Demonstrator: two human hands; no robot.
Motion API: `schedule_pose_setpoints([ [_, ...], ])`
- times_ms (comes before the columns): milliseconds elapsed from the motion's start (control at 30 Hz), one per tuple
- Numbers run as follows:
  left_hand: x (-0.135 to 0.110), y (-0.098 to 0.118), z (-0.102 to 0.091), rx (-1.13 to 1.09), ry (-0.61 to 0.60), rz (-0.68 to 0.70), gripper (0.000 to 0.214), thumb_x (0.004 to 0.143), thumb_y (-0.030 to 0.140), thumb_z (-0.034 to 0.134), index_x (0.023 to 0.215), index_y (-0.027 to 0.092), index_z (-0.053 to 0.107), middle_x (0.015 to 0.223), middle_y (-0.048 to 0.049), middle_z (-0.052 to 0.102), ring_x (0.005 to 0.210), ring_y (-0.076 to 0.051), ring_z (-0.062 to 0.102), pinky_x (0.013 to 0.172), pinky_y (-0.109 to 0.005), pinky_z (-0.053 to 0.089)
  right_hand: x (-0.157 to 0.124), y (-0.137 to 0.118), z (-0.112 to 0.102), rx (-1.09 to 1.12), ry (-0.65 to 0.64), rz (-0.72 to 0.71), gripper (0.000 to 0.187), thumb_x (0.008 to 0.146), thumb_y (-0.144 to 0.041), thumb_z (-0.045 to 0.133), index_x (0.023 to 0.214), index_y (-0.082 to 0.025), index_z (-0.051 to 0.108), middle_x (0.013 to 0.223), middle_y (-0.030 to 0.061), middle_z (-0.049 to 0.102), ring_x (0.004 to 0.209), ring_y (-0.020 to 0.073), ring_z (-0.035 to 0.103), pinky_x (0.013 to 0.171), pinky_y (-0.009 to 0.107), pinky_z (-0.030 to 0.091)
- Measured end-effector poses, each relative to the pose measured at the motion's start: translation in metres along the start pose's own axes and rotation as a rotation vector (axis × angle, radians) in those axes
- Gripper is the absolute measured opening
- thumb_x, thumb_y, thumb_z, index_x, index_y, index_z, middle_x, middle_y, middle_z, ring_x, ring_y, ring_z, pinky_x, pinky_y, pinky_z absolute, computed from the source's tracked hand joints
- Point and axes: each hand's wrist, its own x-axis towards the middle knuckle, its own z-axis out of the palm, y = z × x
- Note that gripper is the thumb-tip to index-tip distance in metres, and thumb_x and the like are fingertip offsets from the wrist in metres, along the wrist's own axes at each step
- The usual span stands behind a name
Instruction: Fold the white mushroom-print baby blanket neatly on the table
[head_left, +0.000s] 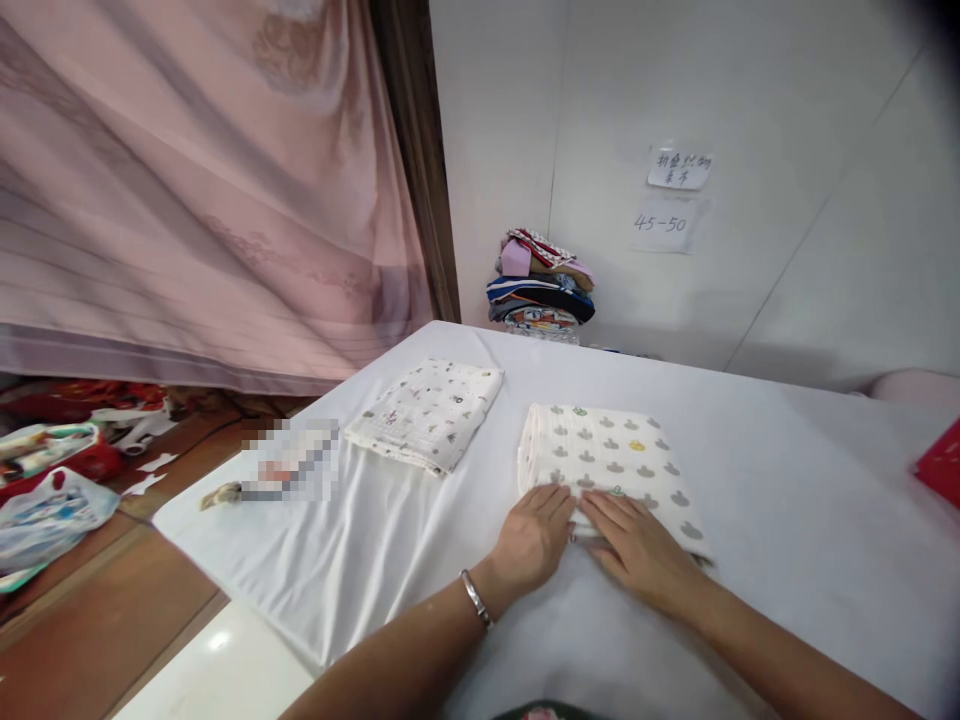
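1. A pink curtain (225, 200) hangs beyond and well to the left of the left hand (534, 535).
2. The white-covered worktop (810, 520) spreads under and past both hands, with a wide stretch of it to the right of the right hand (637, 550).
3. The grey-print cloth (600, 450), folded into a flat block, lies directly ahead of the hands and touches both. It looks close to square, so no long axis can be told. The left hand rests at its near-left corner; the right hand is farther along the near edge and covers more of it.
4. A small-print cloth (427, 415), also folded, lies ahead and left, apart from the left hand.
5. A stack of textiles (540, 285) stands far beyond the hands.
6. Both hands lie palm down, fingers outstretched, fingertips almost meeting; whether either thumb pinches an edge cannot be told.
7. A silvery bracelet (474, 598) circles the left wrist, just behind that hand.
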Motion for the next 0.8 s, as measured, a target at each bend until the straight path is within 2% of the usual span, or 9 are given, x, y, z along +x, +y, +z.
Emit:
schedule_pose_setpoints([
  [67, -0.005, -0.003, 0.003, 0.003, 0.004, 0.003, 0.031, 0.09, 0.021, 0.039, 0.119, 0.016, 0.051, 0.12, -0.0098, 0.059, 0.114, -0.021, 0.052, 0.098, -0.04, 0.043, -0.023, 0.015, 0.001, -0.063, -0.001, 0.052, 0.052, 0.091, -0.04, 0.042, 0.14, -0.022, 0.035, 0.139, 0.0066, 0.046, 0.126, 0.0246, 0.042, 0.103, 0.046, 0.034],
  [200, -0.006, -0.001, -0.003, -0.037, 0.019, -0.007, 0.028, 0.09, 0.021, 0.04, 0.114, 0.016, 0.054, 0.116, -0.01, 0.061, 0.112, -0.023, 0.053, 0.096, -0.042, 0.045, -0.08, 0.045, 0.008, -0.16, 0.065, 0.22, 0.057, 0.091, -0.045, 0.041, 0.143, -0.027, 0.029, 0.142, 0.0033, 0.041, 0.129, 0.0257, 0.039, 0.103, 0.047, 0.036],
  [300, 0.002, -0.002, -0.011, -0.119, -0.022, -0.051, 0.022, 0.091, 0.025, 0.04, 0.093, 0.018, 0.06, 0.094, -0.0076, 0.066, 0.097, -0.02, 0.06, 0.087, -0.036, 0.048, -0.114, 0.057, 0.011, -0.152, 0.092, 0.292, 0.062, 0.091, -0.043, 0.039, 0.147, -0.025, 0.017, 0.146, 0.0042, 0.034, 0.131, 0.0253, 0.037, 0.101, 0.044, 0.04],
  [367, 0.011, -0.007, -0.016, -0.174, -0.033, -0.142, 0.027, 0.092, 0.025, 0.037, 0.079, 0.019, 0.06, 0.079, -0.0047, 0.065, 0.084, -0.017, 0.061, 0.079, -0.031, 0.049, -0.124, 0.06, 0.007, -0.125, 0.105, 0.328, 0.062, 0.092, -0.041, 0.037, 0.148, -0.026, 0.012, 0.149, 0.0035, 0.029, 0.132, 0.0248, 0.034, 0.101, 0.043, 0.041],
  [433, 0.023, -0.017, -0.02, -0.194, 0.025, -0.292, 0.026, 0.091, 0.024, 0.039, 0.078, 0.02, 0.061, 0.08, -0.0036, 0.066, 0.082, -0.016, 0.06, 0.076, -0.028, 0.048, -0.122, 0.061, 0.001, -0.102, 0.148, 0.363, 0.063, 0.093, -0.04, 0.036, 0.148, -0.028, 0.01, 0.151, 0.0027, 0.023, 0.135, 0.0251, 0.029, 0.102, 0.044, 0.04],
  [533, 0.044, -0.038, -0.022, -0.183, 0.089, -0.573, 0.017, 0.086, 0.024, 0.048, 0.092, 0.019, 0.063, 0.097, -0.0045, 0.067, 0.085, -0.016, 0.06, 0.078, -0.027, 0.046, -0.103, 0.058, -0.004, -0.049, 0.178, 0.401, 0.064, 0.092, -0.042, 0.035, 0.148, -0.027, 0.009, 0.152, 0.0023, 0.018, 0.137, 0.0255, 0.023, 0.106, 0.046, 0.034],
  [667, 0.07, -0.06, -0.021, -0.202, -0.116, -0.888, 0.023, 0.085, 0.032, 0.049, 0.098, 0.019, 0.062, 0.101, -0.0061, 0.067, 0.089, -0.018, 0.061, 0.076, -0.026, 0.043, -0.076, 0.049, 0.008, -0.032, 0.11, 0.338, 0.063, 0.091, -0.045, 0.036, 0.147, -0.026, 0.016, 0.15, 0.0046, 0.026, 0.136, 0.0276, 0.025, 0.107, 0.051, 0.029],
  [733, 0.078, -0.065, -0.018, -0.207, -0.193, -0.958, 0.023, 0.082, 0.038, 0.052, 0.092, 0.019, 0.063, 0.098, -0.0075, 0.068, 0.092, -0.021, 0.061, 0.074, -0.027, 0.043, -0.072, 0.046, 0.017, -0.071, 0.114, 0.293, 0.066, 0.09, -0.047, 0.04, 0.147, -0.026, 0.016, 0.148, 0.0056, 0.03, 0.136, 0.0284, 0.026, 0.106, 0.053, 0.029],
  [800, 0.084, -0.067, -0.015, -0.21, -0.214, -0.984, 0.025, 0.079, 0.042, 0.055, 0.085, 0.019, 0.062, 0.095, -0.0089, 0.068, 0.09, -0.023, 0.062, 0.071, -0.028, 0.043, -0.072, 0.045, 0.023, -0.102, 0.142, 0.276, 0.068, 0.089, -0.045, 0.042, 0.148, -0.026, 0.012, 0.148, 0.006, 0.03, 0.136, 0.028, 0.025, 0.106, 0.054, 0.029],
])
